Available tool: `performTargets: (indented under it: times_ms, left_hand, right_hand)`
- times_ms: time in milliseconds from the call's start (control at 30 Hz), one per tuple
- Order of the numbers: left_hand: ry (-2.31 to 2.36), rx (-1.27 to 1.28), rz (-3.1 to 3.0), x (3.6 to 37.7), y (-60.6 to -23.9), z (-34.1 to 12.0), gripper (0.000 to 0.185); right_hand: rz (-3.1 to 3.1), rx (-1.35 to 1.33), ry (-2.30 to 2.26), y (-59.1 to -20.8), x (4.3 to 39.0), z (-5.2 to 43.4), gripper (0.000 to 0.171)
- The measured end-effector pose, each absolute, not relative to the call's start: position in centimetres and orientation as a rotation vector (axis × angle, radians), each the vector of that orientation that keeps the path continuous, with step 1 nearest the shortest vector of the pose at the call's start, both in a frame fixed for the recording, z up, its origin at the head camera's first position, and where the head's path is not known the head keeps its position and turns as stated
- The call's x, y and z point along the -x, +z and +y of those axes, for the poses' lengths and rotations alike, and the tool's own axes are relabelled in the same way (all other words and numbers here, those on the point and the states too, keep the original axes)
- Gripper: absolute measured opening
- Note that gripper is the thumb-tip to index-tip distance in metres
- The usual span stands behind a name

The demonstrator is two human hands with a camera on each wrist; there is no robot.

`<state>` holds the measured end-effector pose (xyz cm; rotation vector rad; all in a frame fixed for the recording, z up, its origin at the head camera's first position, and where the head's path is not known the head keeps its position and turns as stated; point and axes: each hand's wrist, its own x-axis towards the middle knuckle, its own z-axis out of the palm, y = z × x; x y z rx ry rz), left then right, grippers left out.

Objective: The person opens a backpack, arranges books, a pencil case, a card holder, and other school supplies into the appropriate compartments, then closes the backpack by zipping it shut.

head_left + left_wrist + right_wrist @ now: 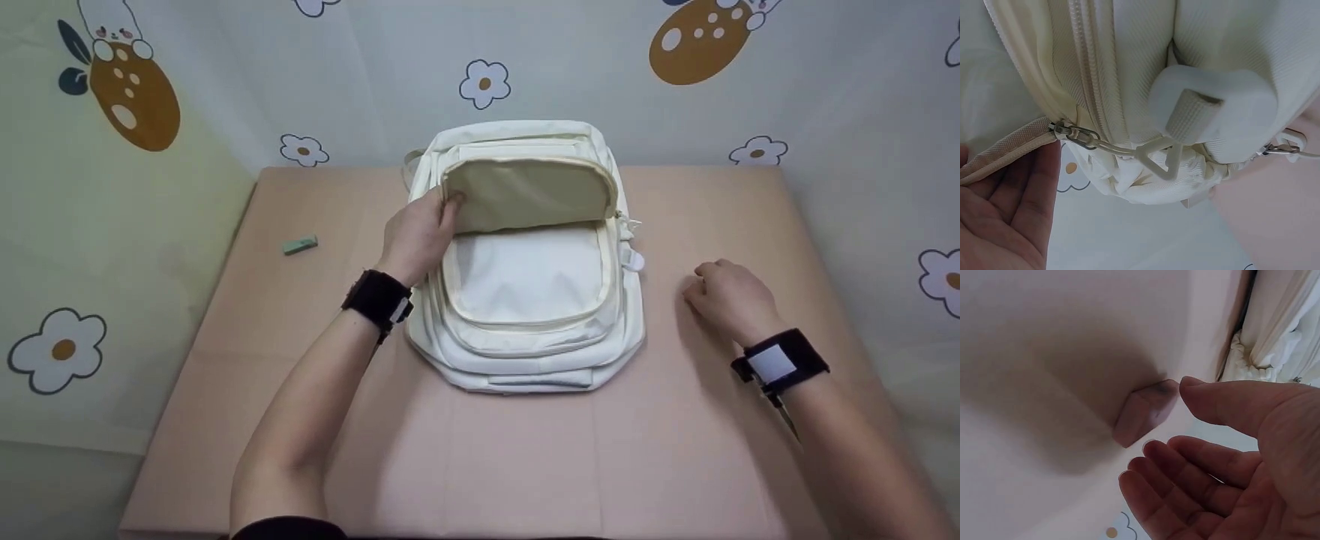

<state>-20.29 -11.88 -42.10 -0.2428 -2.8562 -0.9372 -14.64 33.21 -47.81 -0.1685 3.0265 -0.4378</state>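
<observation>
A cream backpack lies on the table with its front pocket unzipped. My left hand pinches the left edge of the raised pocket flap; in the left wrist view its fingers lie under the zipper tape. A zipper pull hangs nearby. To the right of the bag, my right hand hovers low over the table. In the right wrist view, a small pinkish block lies just beyond its thumb and fingers, which are apart; the hand hides this block in the head view.
A small green block lies on the table's left side. The table has a pinkish-beige cover. Patterned cloth with flowers hangs behind and at both sides. A white buckle sticks out at the bag's right side.
</observation>
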Motion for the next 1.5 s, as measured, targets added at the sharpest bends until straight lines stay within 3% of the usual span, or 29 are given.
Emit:
performTargets:
  times_ms: [433,667,1100,1500]
  left_hand:
    - [-0.982,0.143,-2.921,21.5,-42.0,-11.8,0.043]
    - [-0.99,0.149,-2.922,21.4,-42.0,-11.9,0.041]
    - [-0.991,0.149,-2.925,21.3,-41.8,-12.0,0.042]
    - [-1.011,0.161,-2.926,21.0,-42.0,-11.9,0.045]
  right_hand:
    - [3.073,0.2,-0.446,-48.6,14.5,33.1,0.028]
    - [3.181,0.235,-0.55,-46.3,14.7,31.5,0.023]
    - [3.261,1.284,-0.802,-42.7,14.8,22.2,0.016]
    - [3.246,1.267,-0.69,-42.8,17.1,16.9,0.006]
